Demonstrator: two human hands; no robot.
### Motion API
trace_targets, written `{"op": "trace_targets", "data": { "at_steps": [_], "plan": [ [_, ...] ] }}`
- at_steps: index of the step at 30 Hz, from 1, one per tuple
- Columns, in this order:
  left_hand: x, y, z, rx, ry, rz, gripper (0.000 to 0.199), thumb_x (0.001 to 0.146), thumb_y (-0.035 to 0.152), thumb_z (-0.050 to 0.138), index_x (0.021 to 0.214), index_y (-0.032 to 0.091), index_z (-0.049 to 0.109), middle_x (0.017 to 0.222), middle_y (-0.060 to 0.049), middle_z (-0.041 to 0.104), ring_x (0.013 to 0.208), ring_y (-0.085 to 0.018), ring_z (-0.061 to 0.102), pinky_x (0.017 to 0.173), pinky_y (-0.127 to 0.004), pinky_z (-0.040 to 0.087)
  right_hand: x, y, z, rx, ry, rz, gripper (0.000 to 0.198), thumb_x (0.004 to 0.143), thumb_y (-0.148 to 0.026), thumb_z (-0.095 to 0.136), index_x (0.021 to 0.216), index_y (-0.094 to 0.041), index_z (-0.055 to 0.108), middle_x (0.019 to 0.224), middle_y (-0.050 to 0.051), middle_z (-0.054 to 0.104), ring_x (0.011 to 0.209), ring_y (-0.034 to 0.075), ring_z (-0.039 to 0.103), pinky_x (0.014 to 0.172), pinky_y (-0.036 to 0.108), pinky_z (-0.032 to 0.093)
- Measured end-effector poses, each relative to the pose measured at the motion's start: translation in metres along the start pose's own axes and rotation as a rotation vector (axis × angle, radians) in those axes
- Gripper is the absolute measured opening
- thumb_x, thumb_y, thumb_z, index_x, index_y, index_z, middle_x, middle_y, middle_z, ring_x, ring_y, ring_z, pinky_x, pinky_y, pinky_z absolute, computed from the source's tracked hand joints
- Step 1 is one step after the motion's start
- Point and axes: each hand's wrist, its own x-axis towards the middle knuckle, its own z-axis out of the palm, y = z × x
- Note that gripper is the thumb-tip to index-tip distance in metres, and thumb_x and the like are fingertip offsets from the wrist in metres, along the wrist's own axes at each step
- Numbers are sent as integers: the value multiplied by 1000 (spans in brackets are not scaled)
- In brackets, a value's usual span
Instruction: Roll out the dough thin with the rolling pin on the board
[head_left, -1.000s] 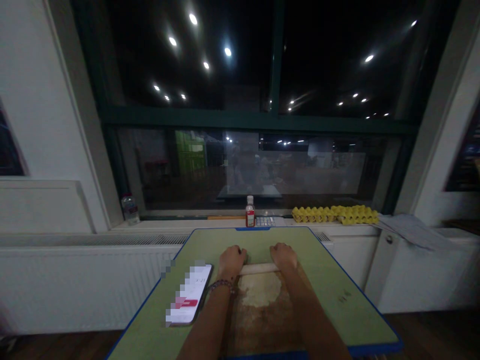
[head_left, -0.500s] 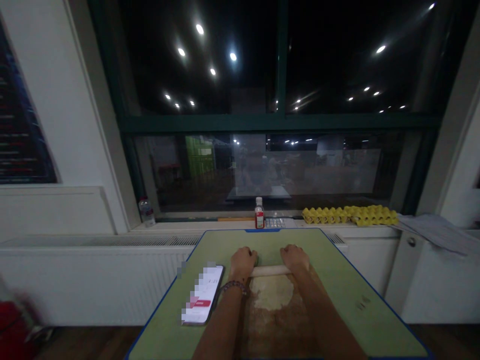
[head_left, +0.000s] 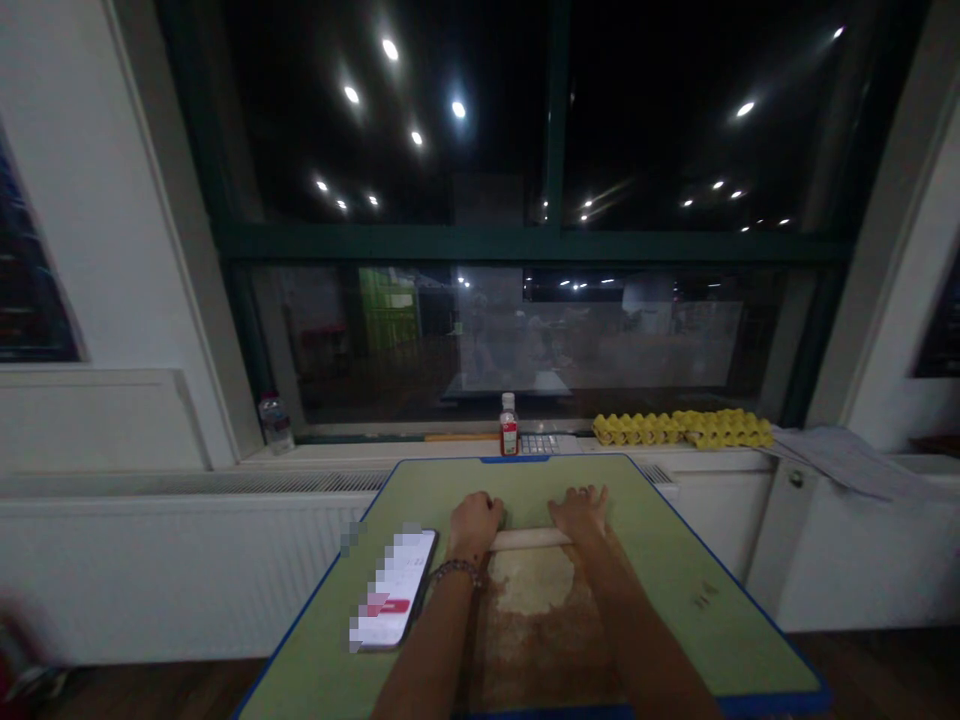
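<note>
The left hand [head_left: 472, 522] curls shut over one end of the rolling pin [head_left: 529, 539]; the right hand [head_left: 579, 510] presses on the other end with its fingers [head_left: 592, 494] spread flat, nearly open. The pin lies crosswise at the 12 o'clock edge of the flat dough [head_left: 532, 580], which sits on a floured wooden board [head_left: 536, 650] on the green bench [head_left: 675, 560]. A phone [head_left: 394, 592] lies at 9 o'clock. Rolling well likely calls for equal pressure from both hands, keeping the pin level so the sheet thins evenly.
</note>
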Motion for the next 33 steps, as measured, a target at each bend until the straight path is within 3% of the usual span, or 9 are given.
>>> {"op": "trace_targets", "data": {
  "at_steps": [11,26,33],
  "plan": [
    [5,-3,5,5,-3,23,38,95,38,44,100,16,74,105,-15,74,99,-25,69,77,-29,46,7,2,5,17,-53,41,61,93,-43,42,142,-7,44,143,22,50,139,32,33,113,49,13],
    [5,-3,6,-8,15,10,37,95,37,44,98,16,74,104,-13,74,98,-25,69,78,-30,47,10,2,6,37,-128,-48,57,91,-43,41,138,-13,52,145,17,50,139,31,35,112,47,23],
    [3,-4,4,3,1,-2,36,95,38,45,98,17,74,103,-13,75,98,-25,70,77,-28,47,5,2,2,42,-145,-63,59,91,-45,39,141,-14,50,148,14,47,142,30,31,114,46,20]
  ]
}}
